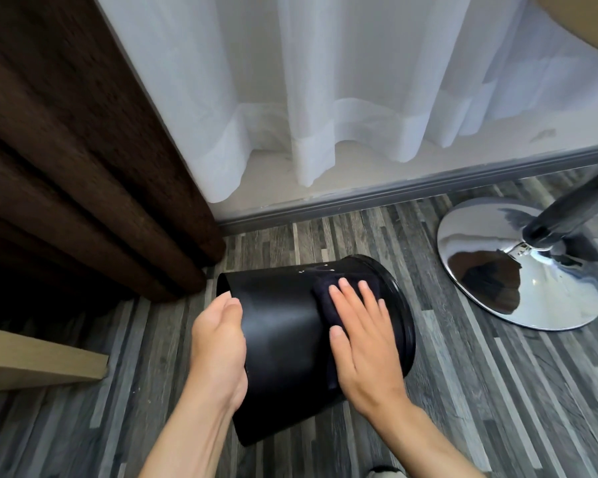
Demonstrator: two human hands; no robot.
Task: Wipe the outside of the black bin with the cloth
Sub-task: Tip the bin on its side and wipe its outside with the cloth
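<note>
Two bare arms reached forward from the bottom edge. Left hand (218,343) cupped the open rim of the black bin (283,339), its grip curled over that edge. Right hand (363,339) lay flat with fingers spread, pressing a dark cloth (325,291) onto the bin's side, not closed around it. That bin lay tipped on its side on the striped grey floor (480,391), near a brown curtain (66,167) and a shiny chair base (518,267).

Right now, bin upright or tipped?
Tipped: the bin lies sideways, left hand at one end, right hand pressing the cloth on its side.
</note>
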